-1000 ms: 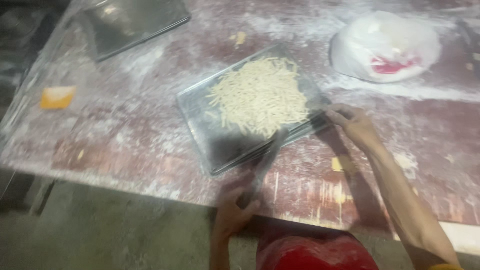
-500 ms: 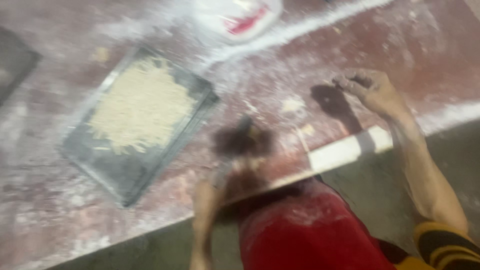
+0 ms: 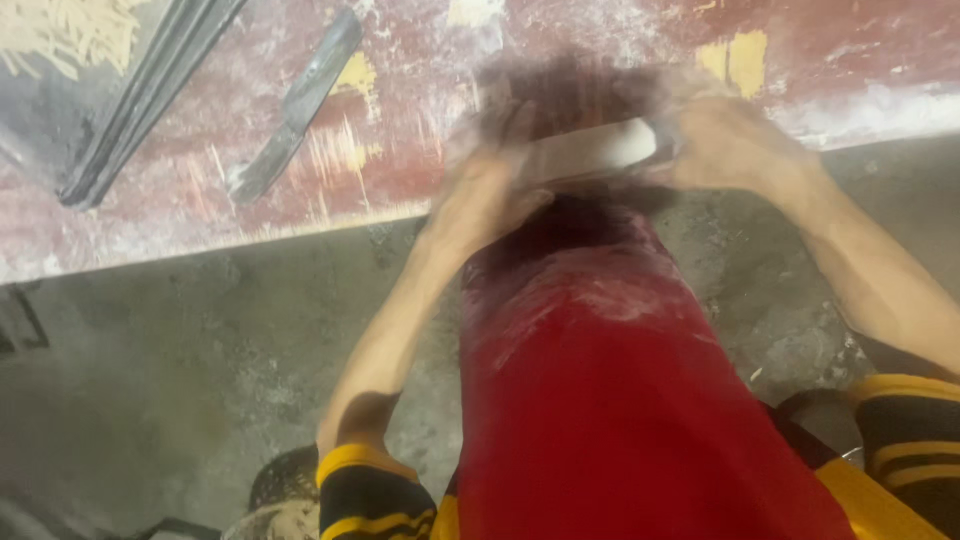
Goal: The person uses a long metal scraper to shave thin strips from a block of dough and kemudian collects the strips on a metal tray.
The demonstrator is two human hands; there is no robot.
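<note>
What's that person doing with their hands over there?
A person in a red apron stands at a floury red table. Both hands are at the table's front edge: the left hand and the right hand are at either end of a pale, whitish piece, but the picture is too blurry to tell what it is. A long knife lies on the table, untouched. At the top left corner sits a metal tray with pale strips on it.

Left hand (image 3: 490, 190) and right hand (image 3: 735, 145) blurred together at floured table (image 3: 400, 150) edge, pale object (image 3: 590, 150) between them, long knife (image 3: 295, 105) lying beside metal tray (image 3: 150, 90), red apron (image 3: 610, 400) below
</note>
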